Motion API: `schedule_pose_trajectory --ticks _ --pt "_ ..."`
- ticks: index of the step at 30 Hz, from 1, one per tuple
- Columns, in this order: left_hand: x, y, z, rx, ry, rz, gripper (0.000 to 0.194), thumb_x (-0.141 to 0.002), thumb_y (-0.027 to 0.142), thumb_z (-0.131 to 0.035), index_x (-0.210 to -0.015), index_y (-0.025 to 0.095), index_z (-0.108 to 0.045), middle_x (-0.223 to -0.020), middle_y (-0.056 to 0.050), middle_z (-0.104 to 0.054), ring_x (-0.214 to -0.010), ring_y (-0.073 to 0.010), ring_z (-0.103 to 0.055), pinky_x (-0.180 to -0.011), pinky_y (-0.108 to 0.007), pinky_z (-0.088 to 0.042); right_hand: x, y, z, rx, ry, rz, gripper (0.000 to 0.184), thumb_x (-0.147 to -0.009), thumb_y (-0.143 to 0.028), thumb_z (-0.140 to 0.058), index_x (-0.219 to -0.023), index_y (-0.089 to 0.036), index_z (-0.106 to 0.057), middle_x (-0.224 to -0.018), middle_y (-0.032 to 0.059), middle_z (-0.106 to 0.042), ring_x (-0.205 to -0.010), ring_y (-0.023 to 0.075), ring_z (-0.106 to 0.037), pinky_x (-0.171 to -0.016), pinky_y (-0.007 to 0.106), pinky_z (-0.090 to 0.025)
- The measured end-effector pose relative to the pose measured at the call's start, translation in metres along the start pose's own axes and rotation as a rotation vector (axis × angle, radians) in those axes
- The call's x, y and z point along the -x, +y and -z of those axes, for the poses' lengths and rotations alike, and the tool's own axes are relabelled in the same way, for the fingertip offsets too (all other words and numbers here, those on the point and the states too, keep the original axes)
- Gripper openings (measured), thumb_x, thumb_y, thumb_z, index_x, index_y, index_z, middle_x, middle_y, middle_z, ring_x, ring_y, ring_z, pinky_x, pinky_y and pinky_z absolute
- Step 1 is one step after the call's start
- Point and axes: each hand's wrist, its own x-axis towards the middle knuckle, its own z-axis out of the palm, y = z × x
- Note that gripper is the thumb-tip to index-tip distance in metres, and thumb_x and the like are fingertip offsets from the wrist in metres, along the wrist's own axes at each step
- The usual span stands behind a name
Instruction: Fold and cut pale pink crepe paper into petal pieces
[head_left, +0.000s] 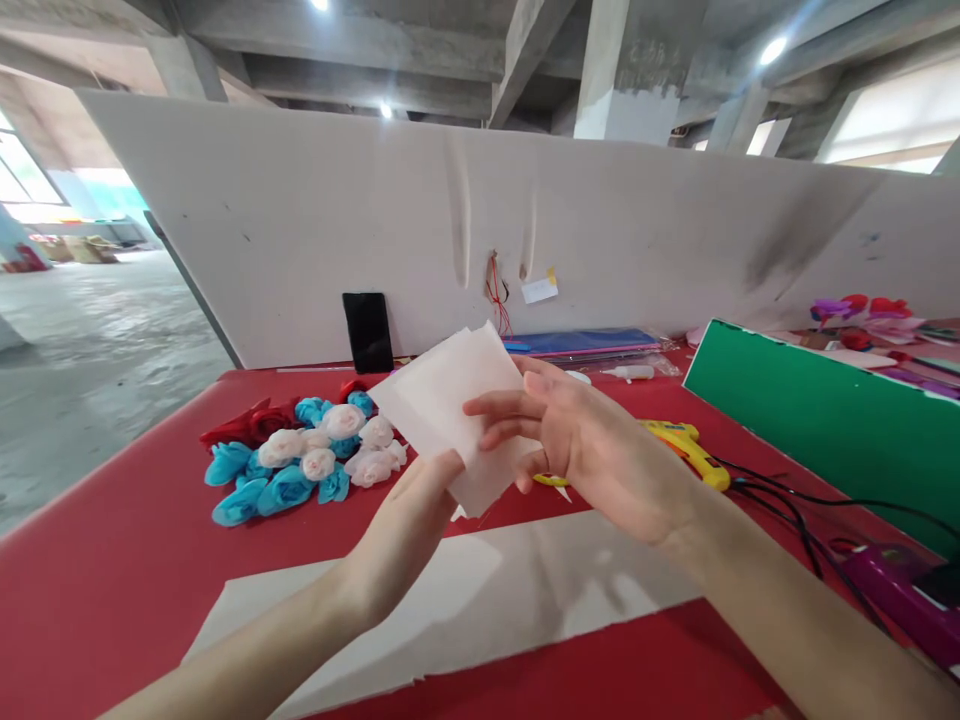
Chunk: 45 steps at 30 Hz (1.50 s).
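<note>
Both my hands hold a stack of thin white paper squares (442,400) above the red table (112,560). My left hand (409,530) pinches the lower edge from beneath. My right hand (577,440) grips the right side, fingers laid across the front of the paper. A large grey-white sheet (465,610) lies flat on the table under my hands. To the left sits a heap of paper flowers (300,460) in blue, white and red.
A yellow glue gun (686,445) lies right of my hands, black cables (795,505) trailing from it. A green board (825,420) stands at the right. A black phone (367,332) leans on the grey partition (300,220). Packs of coloured paper (585,343) lie at the back.
</note>
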Motion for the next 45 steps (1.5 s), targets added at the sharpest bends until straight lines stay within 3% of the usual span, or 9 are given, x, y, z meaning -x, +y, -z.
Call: schedule_pose_trajectory --ticks 5,15,18,22,25,28,34,38,45 --pt "0.0 0.003 -0.002 0.184 -0.052 -0.021 0.048 -0.08 0.056 -0.054 -0.114 0.022 -0.06 -0.127 -0.004 -0.06 -0.123 -0.0325 -0.048 -0.096 -0.043 -0.047 0.002 0.002 -0.002 0.064 0.027 0.0 0.048 -0.082 -0.033 -0.063 -0.124 -0.021 -0.042 -0.105 0.0076 -0.067 -0.081 0.0153 -0.061 -0.054 0.022 -0.05" --pt "0.005 0.01 0.0 0.079 0.113 -0.031 0.038 -0.083 0.042 -0.064 -0.118 0.027 -0.062 -0.121 0.002 -0.065 -0.118 -0.0221 -0.053 -0.093 -0.027 -0.048 0.007 -0.007 -0.002 0.535 0.267 0.135 0.022 -0.079 -0.032 -0.064 -0.097 -0.022 -0.057 -0.07 -0.0039 -0.054 -0.056 0.0086 -0.048 -0.05 0.022 -0.041" --pt "0.006 0.017 0.004 0.073 0.01 0.01 0.039 -0.082 0.042 -0.065 -0.119 0.028 -0.062 -0.12 0.002 -0.066 -0.119 -0.0245 -0.053 -0.093 -0.028 -0.05 0.01 -0.009 -0.001 0.696 0.381 0.209 0.027 -0.071 -0.037 -0.07 -0.094 -0.025 -0.063 -0.084 -0.0009 -0.054 -0.073 0.0126 -0.051 -0.064 0.026 -0.045" --pt "0.012 0.019 0.009 0.111 -0.197 0.153 0.037 -0.083 0.038 -0.065 -0.119 0.03 -0.062 -0.115 0.003 -0.069 -0.114 -0.0239 -0.058 -0.09 -0.028 -0.051 0.01 -0.01 -0.001 0.592 0.323 0.071 0.05 -0.068 -0.045 -0.073 -0.113 -0.03 -0.056 -0.103 0.0032 -0.059 -0.083 0.018 -0.057 -0.069 0.032 -0.05" --pt "0.015 0.019 0.008 0.187 -0.281 0.199 0.037 -0.084 0.038 -0.064 -0.12 0.028 -0.061 -0.116 0.001 -0.068 -0.112 -0.0228 -0.06 -0.089 -0.028 -0.051 0.009 -0.009 -0.001 0.439 0.198 0.016 0.029 -0.073 -0.043 -0.069 -0.096 -0.026 -0.064 -0.089 0.0028 -0.066 -0.074 0.0171 -0.062 -0.062 0.029 -0.051" --pt "0.014 0.022 0.005 0.169 -0.368 0.239 0.042 -0.08 0.038 -0.068 -0.119 0.025 -0.061 -0.114 -0.001 -0.069 -0.11 -0.0239 -0.061 -0.09 -0.032 -0.051 0.01 -0.01 0.0 0.421 0.275 0.128 0.016 -0.075 -0.036 -0.069 -0.072 -0.021 -0.067 -0.071 0.0007 -0.066 -0.062 0.0132 -0.06 -0.053 0.024 -0.048" --pt "0.015 0.021 -0.004 -0.006 -0.536 0.385 0.031 -0.077 0.026 -0.07 -0.108 0.025 -0.066 -0.109 0.001 -0.072 -0.106 -0.0227 -0.064 -0.087 -0.03 -0.053 0.01 -0.02 0.012 0.402 0.486 0.461 0.003 -0.076 -0.028 -0.069 -0.077 -0.026 -0.071 -0.075 -0.0014 -0.069 -0.071 0.0135 -0.063 -0.063 0.024 -0.051" --pt "0.012 0.012 -0.004 -0.108 -0.671 0.435 0.037 -0.076 0.025 -0.07 -0.112 0.023 -0.065 -0.112 -0.001 -0.07 -0.107 -0.0248 -0.063 -0.088 -0.032 -0.052 0.004 -0.019 0.022 0.484 0.515 0.36 0.008 -0.075 -0.031 -0.07 -0.074 -0.023 -0.07 -0.069 -0.001 -0.067 -0.067 0.0146 -0.062 -0.059 0.025 -0.05" --pt "-0.021 0.012 0.015 -0.081 -0.142 0.11 0.02 -0.074 0.032 -0.071 -0.091 0.022 -0.07 -0.088 0.001 -0.075 -0.084 -0.0173 -0.07 -0.076 -0.024 -0.054 -0.014 0.004 0.026 0.52 0.351 0.061 0.014 -0.071 -0.031 -0.07 -0.068 -0.018 -0.066 -0.066 -0.0003 -0.065 -0.057 0.0117 -0.057 -0.05 0.023 -0.044"
